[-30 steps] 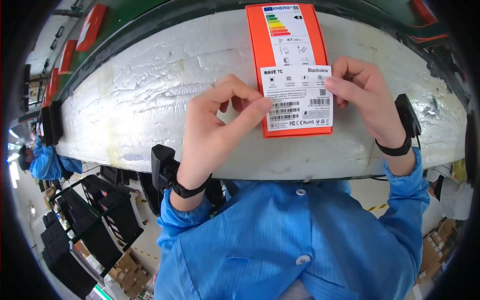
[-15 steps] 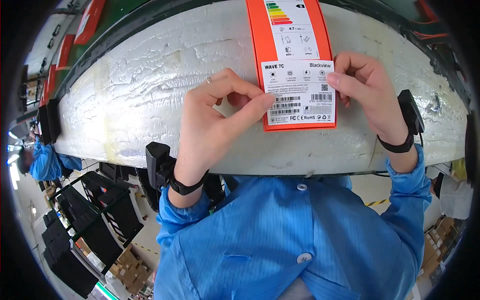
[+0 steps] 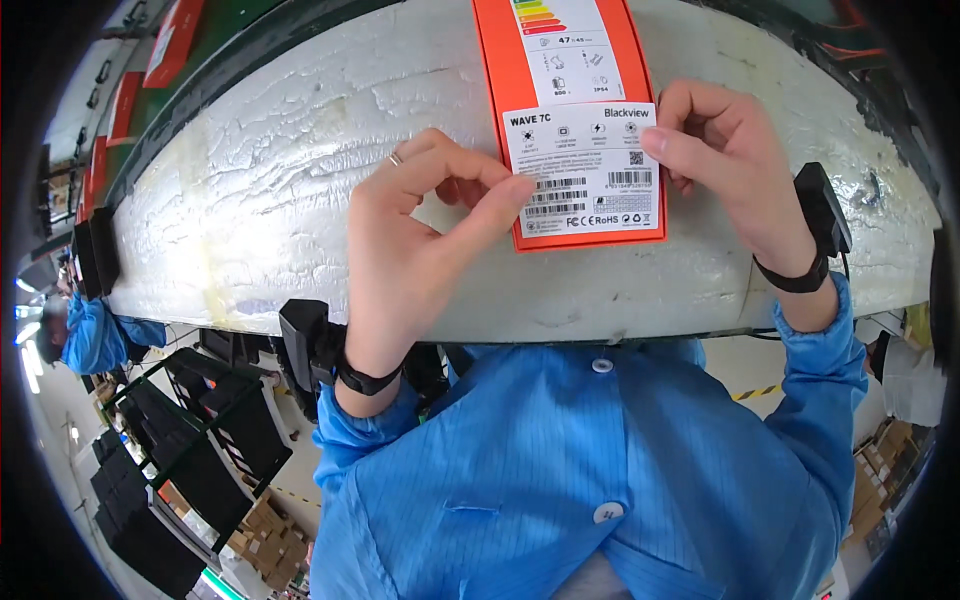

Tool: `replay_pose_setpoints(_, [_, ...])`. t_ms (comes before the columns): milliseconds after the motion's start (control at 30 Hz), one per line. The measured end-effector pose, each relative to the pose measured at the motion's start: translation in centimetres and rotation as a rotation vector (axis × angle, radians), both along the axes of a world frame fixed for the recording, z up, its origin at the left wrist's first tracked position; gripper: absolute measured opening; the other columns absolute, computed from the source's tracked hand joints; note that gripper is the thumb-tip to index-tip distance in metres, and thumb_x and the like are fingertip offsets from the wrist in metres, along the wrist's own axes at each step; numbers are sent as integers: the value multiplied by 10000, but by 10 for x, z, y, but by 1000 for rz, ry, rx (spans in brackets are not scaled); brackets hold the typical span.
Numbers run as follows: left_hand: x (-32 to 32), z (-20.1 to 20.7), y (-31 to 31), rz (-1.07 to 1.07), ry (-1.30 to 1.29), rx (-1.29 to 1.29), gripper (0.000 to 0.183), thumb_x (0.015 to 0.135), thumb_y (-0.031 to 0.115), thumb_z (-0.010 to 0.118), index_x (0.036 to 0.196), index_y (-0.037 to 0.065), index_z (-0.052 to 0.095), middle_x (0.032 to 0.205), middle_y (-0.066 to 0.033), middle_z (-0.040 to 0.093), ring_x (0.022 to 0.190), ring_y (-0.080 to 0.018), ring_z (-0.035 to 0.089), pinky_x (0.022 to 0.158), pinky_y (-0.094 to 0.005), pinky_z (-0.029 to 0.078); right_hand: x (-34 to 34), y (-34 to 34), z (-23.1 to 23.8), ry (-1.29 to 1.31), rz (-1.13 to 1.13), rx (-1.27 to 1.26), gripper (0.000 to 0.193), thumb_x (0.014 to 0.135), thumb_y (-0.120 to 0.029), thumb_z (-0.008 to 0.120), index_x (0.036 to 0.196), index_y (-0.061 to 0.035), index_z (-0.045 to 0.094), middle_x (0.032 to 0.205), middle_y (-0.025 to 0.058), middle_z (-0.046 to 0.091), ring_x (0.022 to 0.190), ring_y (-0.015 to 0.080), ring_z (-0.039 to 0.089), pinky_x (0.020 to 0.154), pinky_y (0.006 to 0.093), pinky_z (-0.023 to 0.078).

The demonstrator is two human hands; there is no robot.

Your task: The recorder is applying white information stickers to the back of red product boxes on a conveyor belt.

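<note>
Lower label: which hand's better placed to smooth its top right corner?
Probably the right hand: its fingers are at the right edge of the label, just below that corner; the left hand is at the left edge.

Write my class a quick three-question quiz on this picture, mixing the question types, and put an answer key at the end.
1. Multiple choice: What colour is the box beneath the white barcode label?
A) green
B) orange-red
C) black

2. True or false: In the picture, the label with coloured bars lies above the white barcode label.

3. Short answer: At which edge of the white barcode label is each hand's thumb?

Key:
1. B
2. True
3. The left hand has its thumb at the left edge; the right hand has its thumb at the right edge.
</note>
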State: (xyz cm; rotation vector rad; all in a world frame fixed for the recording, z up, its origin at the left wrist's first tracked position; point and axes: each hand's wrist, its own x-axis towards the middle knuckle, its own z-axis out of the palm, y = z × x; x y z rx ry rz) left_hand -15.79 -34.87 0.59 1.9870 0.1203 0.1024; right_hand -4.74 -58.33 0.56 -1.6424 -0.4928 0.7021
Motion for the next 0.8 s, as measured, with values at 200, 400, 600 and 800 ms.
replay_pose_setpoints(200, [-5, -5, -5, 32, -88, 108, 111, 786, 87, 766, 763, 40, 668, 729, -13, 583, 686, -97, 509, 668, -261, 360, -2, -2, -3, -69, -10, 21, 182, 901, -189, 690, 831, -45, 601, 755, -34, 603, 689, 19, 524, 595, 187, 399])
replay_pose_setpoints(400, [-14, -5, -17, 100, -441, 709, 221, 698, 97, 840, 741, 55, 627, 747, -52, 582, 704, -185, 547, 677, -309, 419, -10, -1, -6, -342, -42, -1, 158, 888, -148, 692, 819, -39, 602, 733, -29, 606, 676, 20, 538, 596, 187, 418])
replay_pose_setpoints(600, [43, 8, 19, 72, -464, 777, 445, 709, 223, 857, 1041, 61, 609, 963, -78, 604, 891, -243, 569, 770, -342, 462, -10, 3, 1, -453, -97, -70, 201, 884, -176, 697, 777, -46, 587, 649, -17, 578, 569, 63, 521, 529, 226, 412])
replay_pose_setpoints(800, [121, -16, 36, -224, -328, 241, 472, 829, 255, 774, 1197, 31, 581, 1085, -56, 627, 1021, -161, 571, 867, -302, 464, 27, 16, 17, -831, -203, -889, 330, 834, -313, 740, 733, -84, 525, 692, 65, 583, 566, 228, 532, 529, 357, 425])
